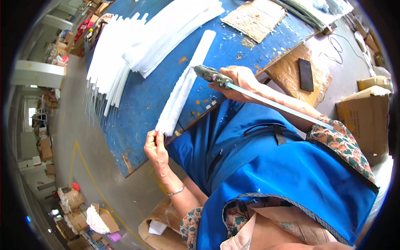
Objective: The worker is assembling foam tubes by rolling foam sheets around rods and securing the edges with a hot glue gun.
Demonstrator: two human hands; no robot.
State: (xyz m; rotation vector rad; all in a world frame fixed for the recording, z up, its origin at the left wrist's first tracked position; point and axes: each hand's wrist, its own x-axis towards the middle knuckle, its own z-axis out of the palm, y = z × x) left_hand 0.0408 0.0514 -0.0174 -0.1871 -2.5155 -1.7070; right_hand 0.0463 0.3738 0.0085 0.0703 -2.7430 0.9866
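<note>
A long white fluffy fabric strip [183, 89] lies slantwise across the blue tabletop, near its front edge. My left hand [157, 150] pinches the strip's near end between thumb and fingers. My right hand [239, 81] is wrapped round a dark, mottled glue gun [212, 76]. From the gun's rear end a long translucent glue stick [279, 105] runs back along my right forearm. The gun's front end is over the middle of the strip; whether it touches the fabric I cannot tell.
White fabric pieces [175, 29] are stacked at the far left of the blue table [137, 104], beside several white tubes with thin wires [110, 71]. A stained cardboard sheet [255, 18] lies at the back. A phone [305, 75] rests on a wrapped carton [293, 62] at right.
</note>
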